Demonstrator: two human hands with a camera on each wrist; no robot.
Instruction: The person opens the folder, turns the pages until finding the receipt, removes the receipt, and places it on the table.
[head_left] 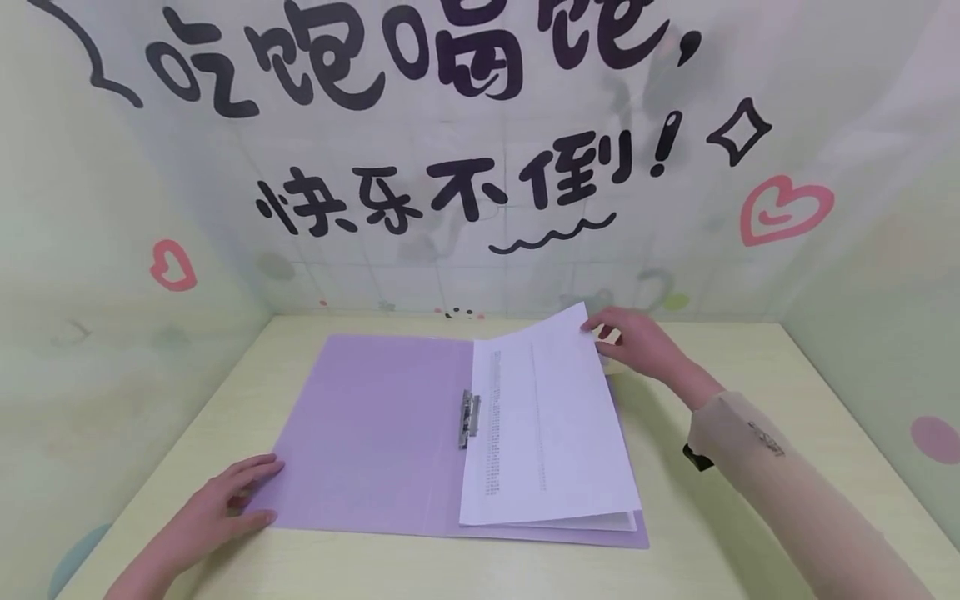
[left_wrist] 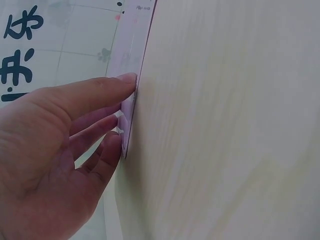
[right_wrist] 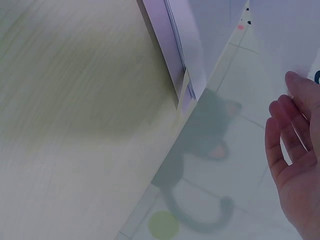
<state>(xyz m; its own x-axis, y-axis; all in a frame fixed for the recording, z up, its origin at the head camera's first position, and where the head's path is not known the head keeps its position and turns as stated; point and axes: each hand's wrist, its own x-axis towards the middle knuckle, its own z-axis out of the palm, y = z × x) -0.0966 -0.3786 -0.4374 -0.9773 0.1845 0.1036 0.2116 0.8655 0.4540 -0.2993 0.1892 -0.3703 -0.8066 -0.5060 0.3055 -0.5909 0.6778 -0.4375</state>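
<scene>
Folder (head_left: 367,433), purple, lies spread flat mid-table, cover to left, papers to right. Table (head_left: 750,358) pale, wood-grained. Metal clip (head_left: 468,419) at the fold, approx. halfway betw. near & far edges. Top sheet (head_left: 577,417), white w/ small print along its left part, is raised at far R corner; its near edge stands apart from the paper below (head_left: 611,522) at near R.

L hand (head_left: 217,508): at folder's near L corner, thumb on near edge, fingers at left edge; thumb-finger gap wide, digits slightly bent, touching only. R hand (head_left: 637,337): at sheet's far R corner, narrow, pinching sheet edge; other fingers loosely bent, clear of the paper.

R arm in beige sleeve (head_left: 787,467); small black item (head_left: 699,457) shows under cuff, type can't be told. Far wall cover (head_left: 420,292): lg. black lettering (head_left: 465,166), pink heart (head_left: 783,210) at right; R wrist view also shows grey cat figure (right_wrist: 205,125) there.
</scene>
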